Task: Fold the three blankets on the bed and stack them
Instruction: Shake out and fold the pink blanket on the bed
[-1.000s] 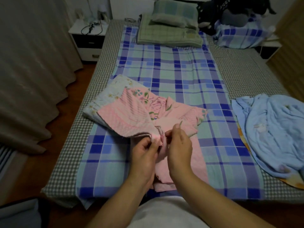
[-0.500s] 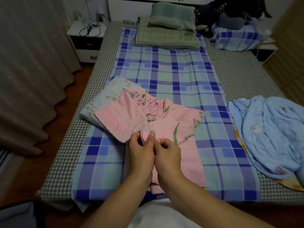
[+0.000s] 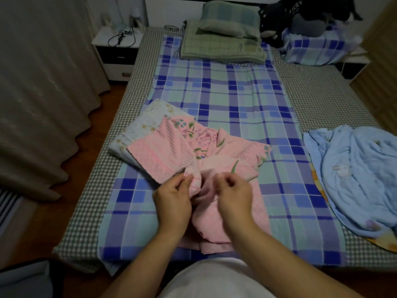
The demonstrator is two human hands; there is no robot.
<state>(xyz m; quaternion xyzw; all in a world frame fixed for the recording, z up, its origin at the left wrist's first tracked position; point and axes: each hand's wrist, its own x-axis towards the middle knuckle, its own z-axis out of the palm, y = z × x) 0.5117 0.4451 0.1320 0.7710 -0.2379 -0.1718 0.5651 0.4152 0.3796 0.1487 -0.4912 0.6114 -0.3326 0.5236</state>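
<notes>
A person standing at the foot of a bed (image 3: 322,100) is working on a pink blanket (image 3: 169,155) lying rumpled near the front edge of the blue plaid sheet (image 3: 236,100). The left hand (image 3: 171,201) is pinching a gathered corner of the pink cloth between thumb and fingertips, lifting it slightly off the bedding. The right hand (image 3: 234,194) is hovering just beside it with fingers curled, apparently nipping another fold of the same blanket, though motion blur is making that grip hard to confirm. Part of the pink blanket is overlapping a pale floral blanket (image 3: 139,127) lying folded to the left, toward the bed's edge. A light blue blanket (image 3: 354,179) is sitting in an unfolded heap well apart on the right side of the bed. At the head of the bed, a green pillow (image 3: 229,19) is resting on a folded green plaid cover (image 3: 221,48), beside a dark plush toy (image 3: 296,16). A nightstand (image 3: 116,50) is standing by the curtain (image 3: 43,82).
</notes>
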